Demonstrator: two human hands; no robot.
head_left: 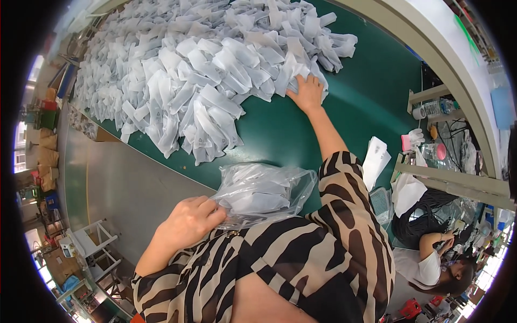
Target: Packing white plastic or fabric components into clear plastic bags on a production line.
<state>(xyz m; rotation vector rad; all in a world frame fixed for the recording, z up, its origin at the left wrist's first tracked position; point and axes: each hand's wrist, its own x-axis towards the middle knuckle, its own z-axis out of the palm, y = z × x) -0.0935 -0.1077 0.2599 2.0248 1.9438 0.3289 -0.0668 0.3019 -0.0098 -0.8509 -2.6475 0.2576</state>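
A large heap of small frosted white packets [177,81] covers the far and left part of the green table [274,126]. My right hand [309,94] reaches out to the heap's right edge, fingers spread over a few packets there. Close to my body lies a clear plastic bag [264,194], partly filled with the same kind of packets. My left hand [196,218] grips the bag's left edge, its fingers curled around the film. What the packets contain cannot be made out.
White paper sheets [376,161] lie on the table to the right. Beyond them are a metal frame [458,185], a white glove [416,137] and coiled black cables [425,212]. A co-worker [431,264] sits at the lower right. A white metal stand [94,242] is on the floor at left.
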